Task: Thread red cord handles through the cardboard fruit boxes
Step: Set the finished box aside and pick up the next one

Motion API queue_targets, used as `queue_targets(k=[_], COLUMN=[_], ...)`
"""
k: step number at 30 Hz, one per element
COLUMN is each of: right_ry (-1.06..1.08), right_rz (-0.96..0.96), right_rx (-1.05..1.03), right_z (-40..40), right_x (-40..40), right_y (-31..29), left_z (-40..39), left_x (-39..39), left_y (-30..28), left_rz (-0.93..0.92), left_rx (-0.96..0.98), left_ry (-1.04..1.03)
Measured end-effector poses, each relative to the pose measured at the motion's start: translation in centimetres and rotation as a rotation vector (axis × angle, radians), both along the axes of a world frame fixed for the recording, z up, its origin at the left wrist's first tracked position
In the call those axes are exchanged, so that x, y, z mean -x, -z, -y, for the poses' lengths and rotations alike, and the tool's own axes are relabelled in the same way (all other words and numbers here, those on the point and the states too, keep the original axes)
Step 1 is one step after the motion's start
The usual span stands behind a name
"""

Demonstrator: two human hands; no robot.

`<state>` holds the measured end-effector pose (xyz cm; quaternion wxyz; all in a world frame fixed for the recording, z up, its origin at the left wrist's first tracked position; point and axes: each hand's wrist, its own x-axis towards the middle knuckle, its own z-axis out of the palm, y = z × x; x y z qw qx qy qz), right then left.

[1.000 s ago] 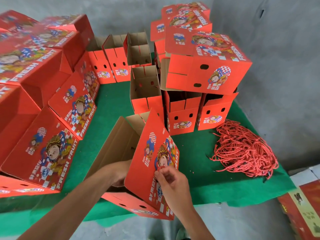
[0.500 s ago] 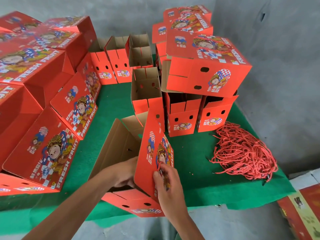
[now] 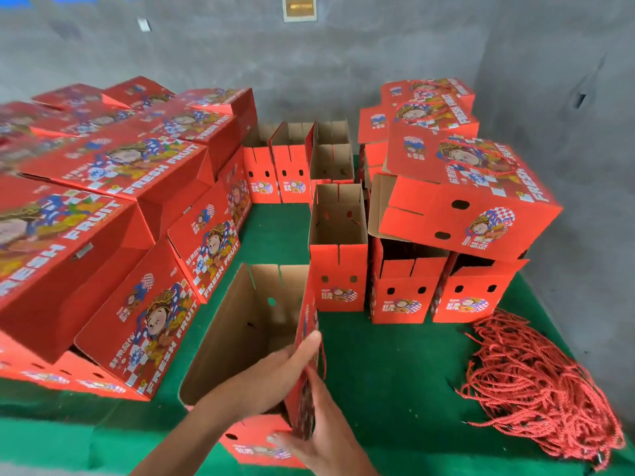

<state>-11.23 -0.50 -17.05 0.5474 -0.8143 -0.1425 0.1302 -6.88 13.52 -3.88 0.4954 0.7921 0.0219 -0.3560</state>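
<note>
An open cardboard fruit box (image 3: 240,338) lies at the front of the green table, its brown inside facing me. Its printed red right panel (image 3: 307,314) stands upright and I see it edge-on. My left hand (image 3: 275,369) reaches inside the box, its straight fingers pressed flat on the panel's inner face. My right hand (image 3: 319,438) lies against the panel's outer face lower down, its thumb across the box's end. A thin red cord strand (image 3: 323,359) hangs beside the panel above that hand. A loose pile of red cords (image 3: 536,383) lies at the right.
Printed red boxes (image 3: 103,235) are stacked along the left. Several upright open boxes (image 3: 338,269) stand behind the one I hold. A box with a cord handle (image 3: 474,187) lies tilted on others at back right. Green cloth (image 3: 395,365) covers the table, with grey walls behind.
The printed panel has swung upright, from facing me to edge-on. My left hand moved up its inner face, and my right hand slid lower on the outside. My view has lifted.
</note>
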Motion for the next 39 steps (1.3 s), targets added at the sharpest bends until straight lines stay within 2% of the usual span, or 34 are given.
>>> queue_targets(k=[1,4,7,11,15,19,26,32,39], right_ry=[0.016,0.179,0.24,0.19,0.032,-0.072,0.097,0.246,0.212], right_rz=[0.029,0.128,0.147,0.112,0.1,-0.041,0.117,0.163,0.124], right_rx=[0.068,0.282,0.334,0.368,0.376,0.3,0.474,0.339,0.263], right_z=[-0.5,-2.0,-3.1,-4.4,-6.3,-7.7,-9.2,-9.0,-9.0], right_x=[-0.6,-1.7,-3.4,-6.2,-7.8,-9.2,-14.1,-17.3,-19.8], right_y=[-0.1,-0.2,0.0,0.3,0.4,1.0,1.1,2.6,1.8], left_z=[-0.3,-0.6,0.0,0.5,-1.1,-3.7,-6.1,-6.0,-5.5], left_x=[0.0,-0.7,-1.6,-3.3,-4.2,-4.9,-12.0,-16.1,-18.6], left_y=[-0.1,0.1,-0.1,0.4,1.2,1.9,2.8,2.1,2.0], left_rz=[0.074,0.377,0.563,0.632,0.574,0.52,0.652,0.648,0.646], left_rx=[-0.027,-0.348,-0.63,-0.733,-0.87,-0.816,-0.718,-0.601,-0.563], left_ry=[0.02,0.055,-0.038,-0.145,-0.147,-0.151,0.038,0.056,0.092])
